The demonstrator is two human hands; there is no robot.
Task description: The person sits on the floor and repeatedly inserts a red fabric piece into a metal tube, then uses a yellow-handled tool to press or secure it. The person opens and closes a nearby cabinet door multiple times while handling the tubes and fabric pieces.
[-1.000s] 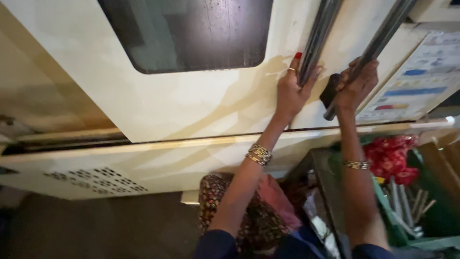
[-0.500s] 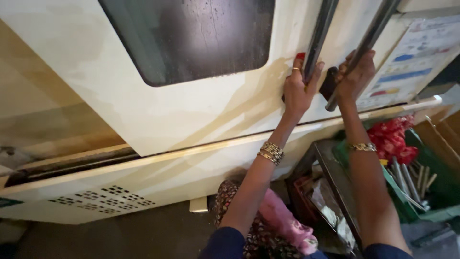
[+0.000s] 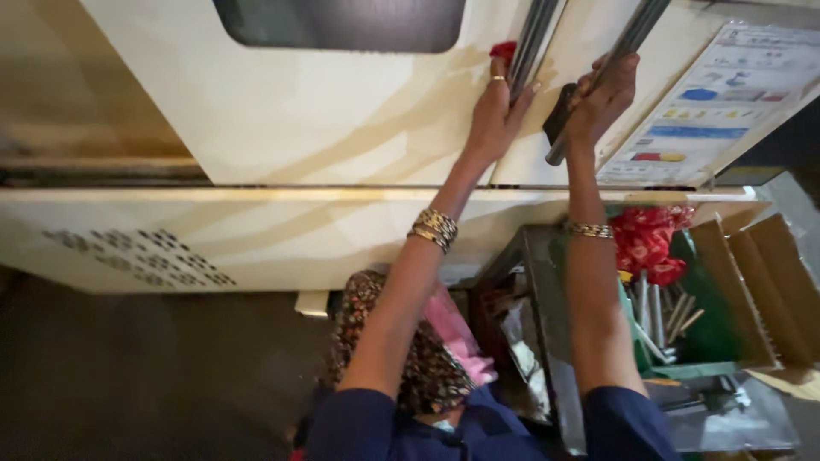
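Both hands have held their grips over the last second — the left hand (image 3: 495, 115) curls around the left dark metal bar handle (image 3: 531, 38) with a red cloth (image 3: 503, 49), the right hand (image 3: 602, 94) clasps the right dark metal bar handle (image 3: 636, 34) — while the cream machine doors (image 3: 342, 111) have shifted slightly rightward across the view.
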